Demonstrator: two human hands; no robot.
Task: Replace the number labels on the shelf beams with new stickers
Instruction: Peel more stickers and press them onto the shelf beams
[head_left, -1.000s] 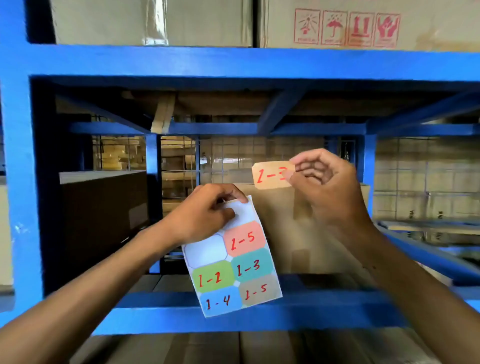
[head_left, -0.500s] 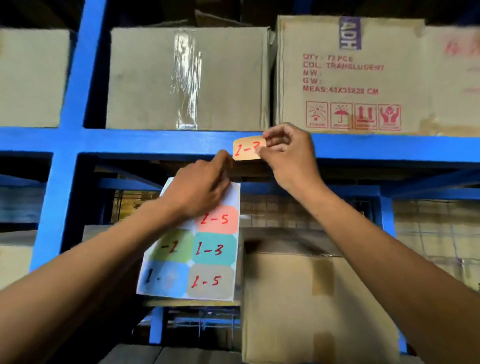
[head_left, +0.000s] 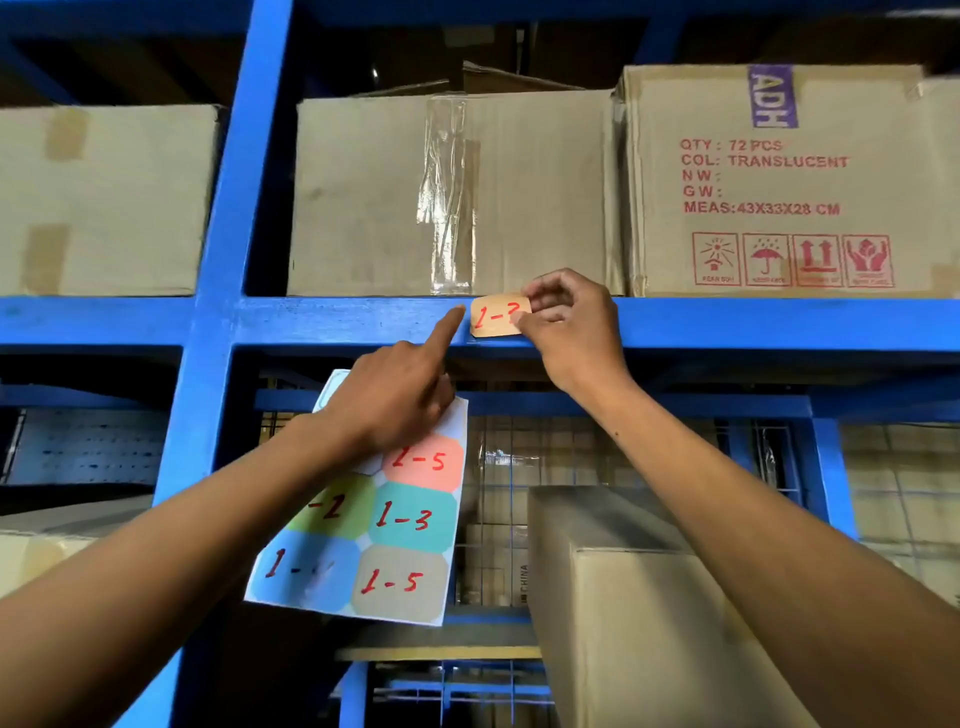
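Note:
An orange sticker (head_left: 496, 317) with a red hand-written number lies against the front face of the blue shelf beam (head_left: 337, 321). My right hand (head_left: 566, 327) pinches its right end, covering the last digit. My left hand (head_left: 395, 395) holds the white sticker sheet (head_left: 410, 525) under its lower fingers, while its index finger points up and touches the beam just left of the orange sticker. The sheet hangs below the beam and carries several coloured number labels; some of its cells are blank.
Taped cardboard boxes (head_left: 447, 192) stand on the beam, one printed in red (head_left: 779, 176) at the right. A blue upright post (head_left: 218, 312) rises at the left. Another carton (head_left: 639, 597) sits on the lower level under my right forearm, with wire mesh behind it.
Both hands rose from the lower bay to the upper beam. The orange sticker now rests on the beam face, and my left index finger has stretched out beside it.

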